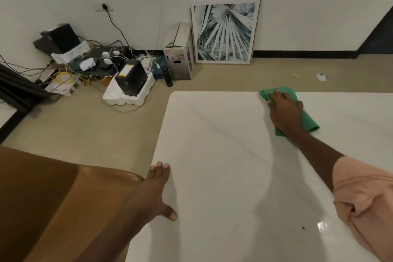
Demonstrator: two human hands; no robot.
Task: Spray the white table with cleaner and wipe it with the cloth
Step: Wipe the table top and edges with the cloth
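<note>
Wiping underway: right hand [285, 110] presses green cloth [308, 121] flat-fingered at white table's [212, 155] far edge; left hand [157, 189] braces, fingers straight. Next, likely, strokes nearer.

One wide-angle camera sits on my head, looking forward and down. The white table [223, 166] fills the lower right of the frame up close; the floor [89, 125] and far wall [297, 6] fill the upper part.

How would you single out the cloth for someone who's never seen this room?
Find the white table filling the lower right. Near its far edge, the right hand presses flat on the cloth. It is the only green thing on the table.
</note>
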